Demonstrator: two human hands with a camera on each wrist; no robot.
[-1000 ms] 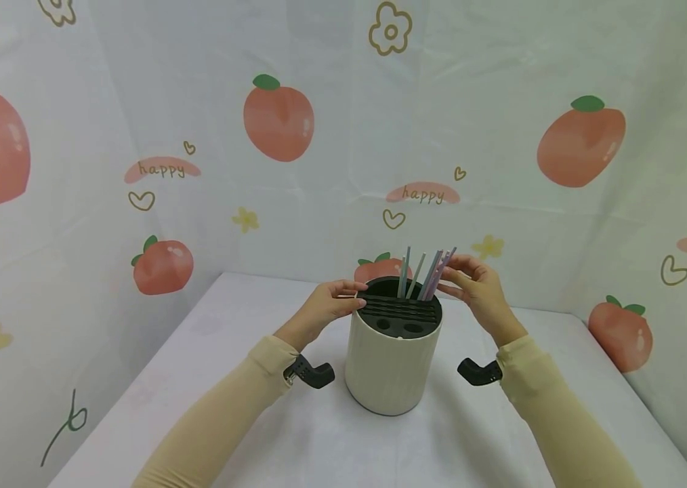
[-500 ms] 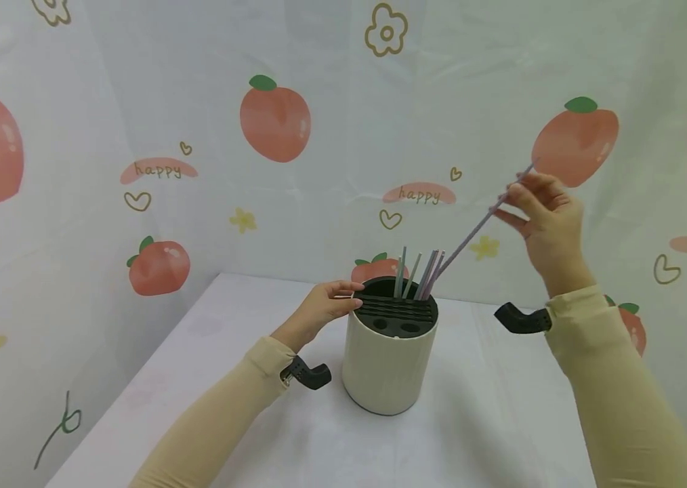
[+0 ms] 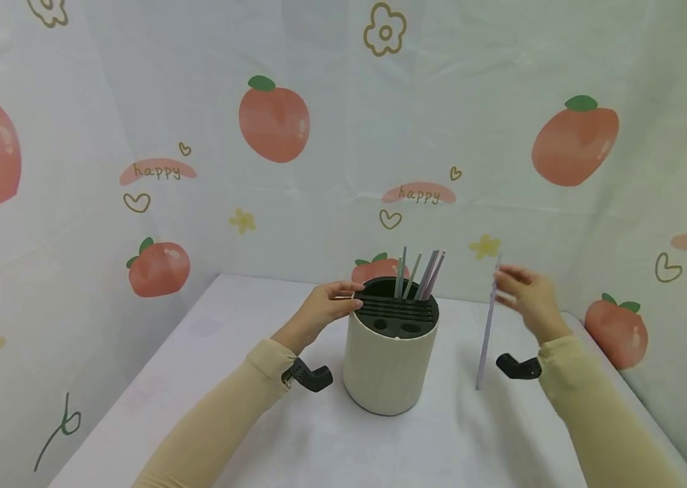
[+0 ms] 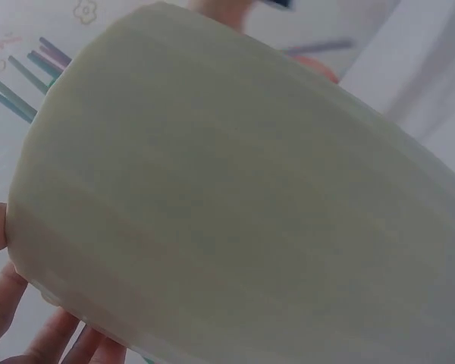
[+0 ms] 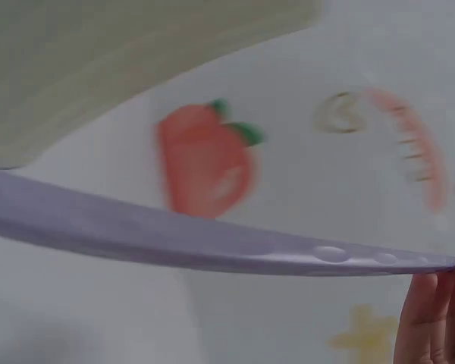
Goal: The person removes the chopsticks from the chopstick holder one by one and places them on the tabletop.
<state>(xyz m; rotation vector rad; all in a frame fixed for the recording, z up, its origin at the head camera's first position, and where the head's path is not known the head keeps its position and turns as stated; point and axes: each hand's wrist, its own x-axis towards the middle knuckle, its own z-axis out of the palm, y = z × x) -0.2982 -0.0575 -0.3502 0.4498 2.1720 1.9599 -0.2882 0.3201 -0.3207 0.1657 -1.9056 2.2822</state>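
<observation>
A cream utensil holder (image 3: 389, 369) with a black slotted top (image 3: 395, 318) stands upright on the table. My left hand (image 3: 322, 308) grips its left rim, thumb in front and fingers on the far side; the holder wall (image 4: 227, 189) fills most of the left wrist view. Several pastel chopsticks (image 3: 435, 274) lean in the rear opening. To the right of the holder, my right hand (image 3: 526, 298) pinches one purple chopstick (image 3: 488, 332) near its top, nearly vertical. Whether its lower end touches the table I cannot tell. Dimples mark the chopstick's held end (image 5: 349, 256) in the right wrist view.
A white cloth covers the table (image 3: 246, 440). Behind and beside it hangs a white curtain (image 3: 331, 203) printed with peaches, hearts and flowers. Each wrist carries a small black camera, such as the right one (image 3: 519, 367).
My right hand pulled a purple chopstick up and out of the holder, then lowered it to the right, swinging it nearly upright. The left hand stayed on the holder.
</observation>
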